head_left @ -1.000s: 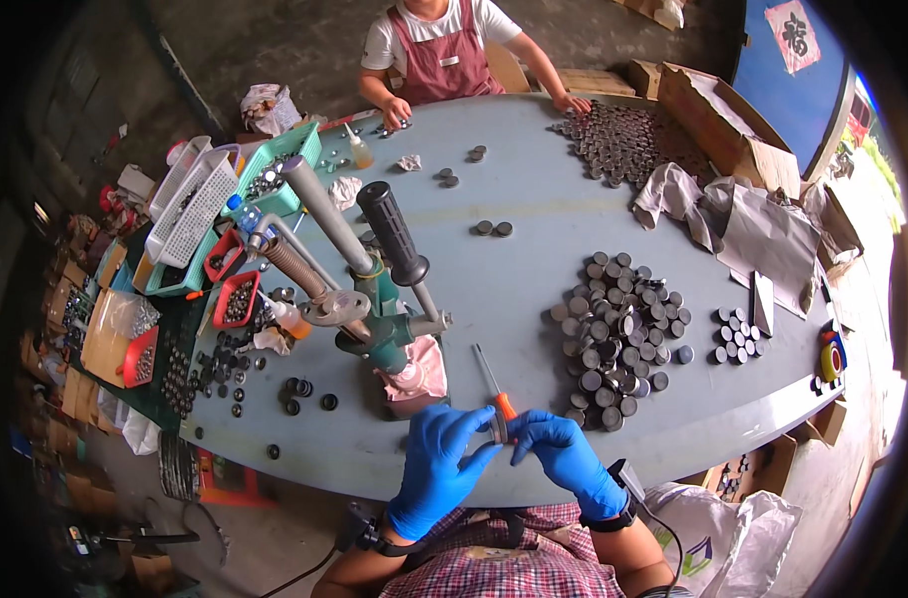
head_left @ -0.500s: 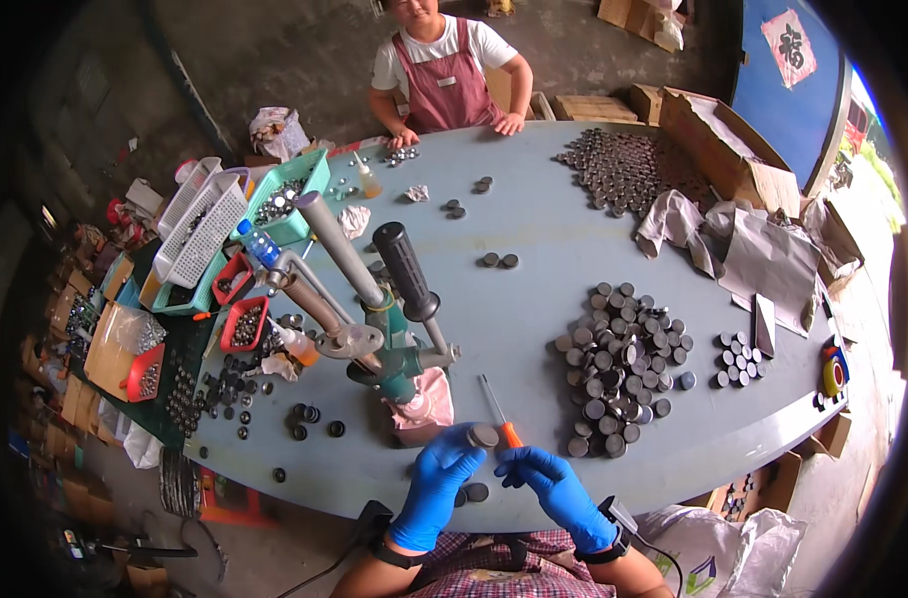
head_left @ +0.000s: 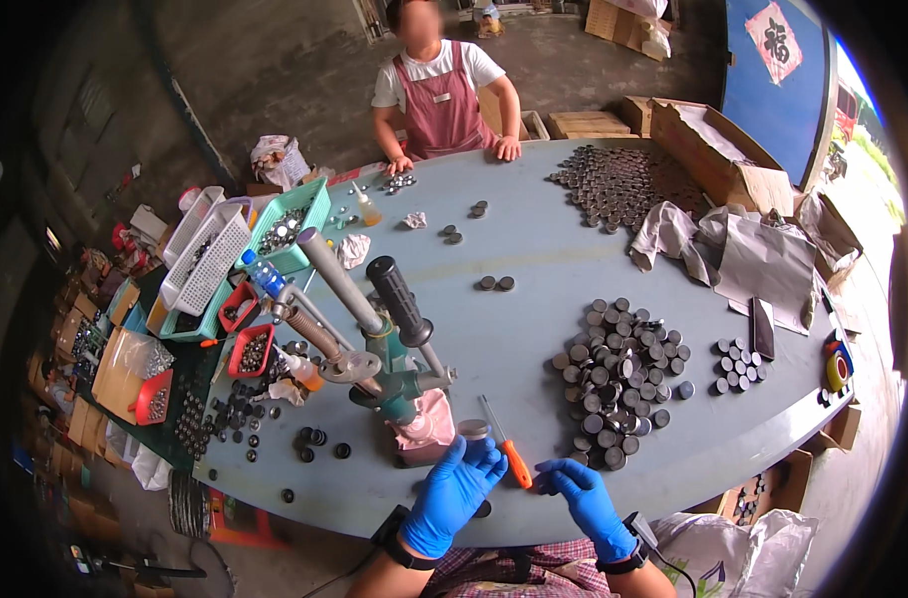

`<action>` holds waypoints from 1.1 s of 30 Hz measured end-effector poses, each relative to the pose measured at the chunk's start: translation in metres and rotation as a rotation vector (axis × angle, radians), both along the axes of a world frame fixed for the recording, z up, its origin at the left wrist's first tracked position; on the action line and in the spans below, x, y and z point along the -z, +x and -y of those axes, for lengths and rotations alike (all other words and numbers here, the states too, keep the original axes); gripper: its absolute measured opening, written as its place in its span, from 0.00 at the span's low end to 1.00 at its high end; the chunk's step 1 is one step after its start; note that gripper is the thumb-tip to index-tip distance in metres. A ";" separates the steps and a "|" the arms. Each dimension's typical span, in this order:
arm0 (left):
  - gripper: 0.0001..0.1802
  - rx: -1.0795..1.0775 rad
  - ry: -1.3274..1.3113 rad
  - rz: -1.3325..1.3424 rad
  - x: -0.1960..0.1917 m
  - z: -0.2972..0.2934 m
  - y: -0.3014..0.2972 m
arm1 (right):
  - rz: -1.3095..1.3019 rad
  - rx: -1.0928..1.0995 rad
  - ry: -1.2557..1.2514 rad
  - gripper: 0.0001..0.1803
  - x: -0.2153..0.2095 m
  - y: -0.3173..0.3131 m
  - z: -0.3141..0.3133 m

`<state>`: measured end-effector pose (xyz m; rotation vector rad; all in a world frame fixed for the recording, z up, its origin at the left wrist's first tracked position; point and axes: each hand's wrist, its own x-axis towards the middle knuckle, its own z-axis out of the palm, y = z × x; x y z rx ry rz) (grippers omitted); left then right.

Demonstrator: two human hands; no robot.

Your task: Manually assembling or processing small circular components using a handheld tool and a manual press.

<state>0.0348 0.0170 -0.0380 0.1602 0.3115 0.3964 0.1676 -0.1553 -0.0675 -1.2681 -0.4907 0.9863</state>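
Note:
Wearing a blue glove, my left hand [head_left: 454, 498] pinches a round grey cap [head_left: 472, 429] between thumb and fingers, just in front of the press base. My right hand [head_left: 586, 503], also gloved, is to the right with its fingertips drawn together. A small dark spot shows at those tips, too small to name. Between the hands and slightly beyond lies a screwdriver [head_left: 514, 462] with an orange handle, untouched. The green hand press [head_left: 399, 399] with a black lever grip [head_left: 399, 299] stands left of it, pink cloth [head_left: 426, 423] at its base. Another dark cap [head_left: 483, 508] is partly hidden beside my left hand.
A heap of dark round caps [head_left: 613, 384] lies right, with a smaller group [head_left: 738, 367] beyond it. Red trays [head_left: 250, 351], a squeeze bottle [head_left: 302, 372] and baskets of parts [head_left: 207, 257] crowd the left. Across the table stands a person [head_left: 444, 100], hands on its edge.
My hands have moved apart: the right has shifted rightward from the left. The left still holds the cap, now turned differently. The whole view has tilted slightly.

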 end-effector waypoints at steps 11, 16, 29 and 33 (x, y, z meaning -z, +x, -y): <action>0.21 0.099 -0.025 0.113 -0.012 -0.020 0.077 | 0.244 0.948 -0.001 0.16 0.039 0.144 0.115; 0.20 0.079 0.055 0.098 -0.025 -0.026 0.132 | 0.540 1.273 -0.187 0.18 0.096 0.199 0.181; 0.16 -0.011 0.273 0.029 -0.029 -0.056 0.189 | 0.846 1.219 -1.297 0.47 0.127 0.416 0.212; 0.19 -0.008 0.281 0.087 -0.033 -0.060 0.207 | 0.974 1.330 -1.413 0.47 0.137 0.454 0.225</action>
